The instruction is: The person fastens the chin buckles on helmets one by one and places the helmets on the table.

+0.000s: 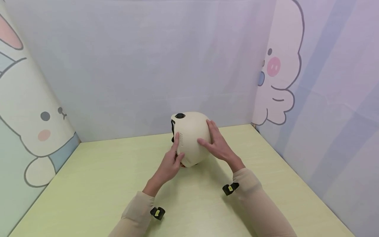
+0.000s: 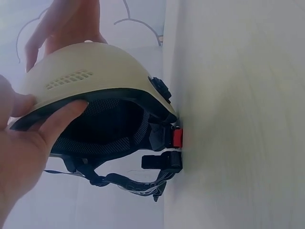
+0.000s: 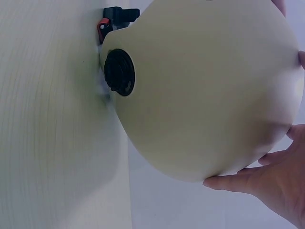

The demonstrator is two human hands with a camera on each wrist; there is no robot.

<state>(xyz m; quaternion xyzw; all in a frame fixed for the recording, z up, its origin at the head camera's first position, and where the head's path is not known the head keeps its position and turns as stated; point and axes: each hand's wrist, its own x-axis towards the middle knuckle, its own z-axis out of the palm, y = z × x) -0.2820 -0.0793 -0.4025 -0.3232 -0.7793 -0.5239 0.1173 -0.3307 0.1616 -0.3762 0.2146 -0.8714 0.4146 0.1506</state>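
Note:
A cream helmet [image 1: 192, 136] is tipped up on one side on the table, its open side facing left in the head view. My left hand [image 1: 170, 159] pinches the rim, with the thumb inside the dark opening in the left wrist view. Fingers of my right hand [image 1: 218, 142] rest spread on the rounded shell, across from the left hand. A black round fitting [image 3: 119, 72] sits on the shell's side. Black chin straps [image 2: 128, 182] dangle from the opening, and a red-and-black buckle [image 2: 177, 137] is down at the table surface.
The pale yellow-green table [image 1: 112, 171] is walled by a grey-lilac cloth [image 1: 142, 72] at the back. Side cloths carry a cartoon rabbit [image 1: 32, 118] on the left and another white cartoon animal [image 1: 282, 72] on the right. Black bands [image 1: 157, 213] sit at both wrists.

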